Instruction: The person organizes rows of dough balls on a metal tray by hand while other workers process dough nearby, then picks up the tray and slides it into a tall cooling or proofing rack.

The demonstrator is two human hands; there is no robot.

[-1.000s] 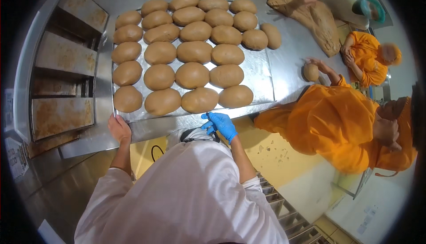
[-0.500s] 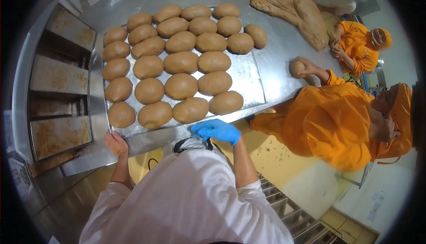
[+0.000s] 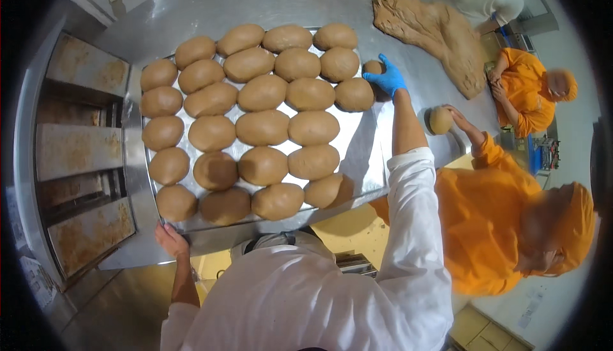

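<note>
A metal tray (image 3: pixel 367 153) carries rows of smooth, brown, oval dough pieces (image 3: pixel 262 127). At its near left corner my left hand (image 3: pixel 172 241) is closed on the tray's edge. My right hand (image 3: pixel 388 79), in a blue glove, reaches out to the tray's far right side. Its thumb and fingers are spread around a dough piece (image 3: pixel 374 67), which the glove partly covers. Beside it lies another dough piece (image 3: pixel 354 95).
Left of the tray stands a rack of rust-stained metal pans (image 3: pixel 80 153). A big slab of dough (image 3: pixel 434 38) lies on the steel table (image 3: pixel 319 0). At right, a co-worker in orange (image 3: pixel 482 223) has a hand on a dough ball (image 3: pixel 440 121); other people stand farther off.
My right hand has moved from the tray's near edge out to the dough piece at the far right. My left hand stays at the tray's corner. The view has shifted a little.
</note>
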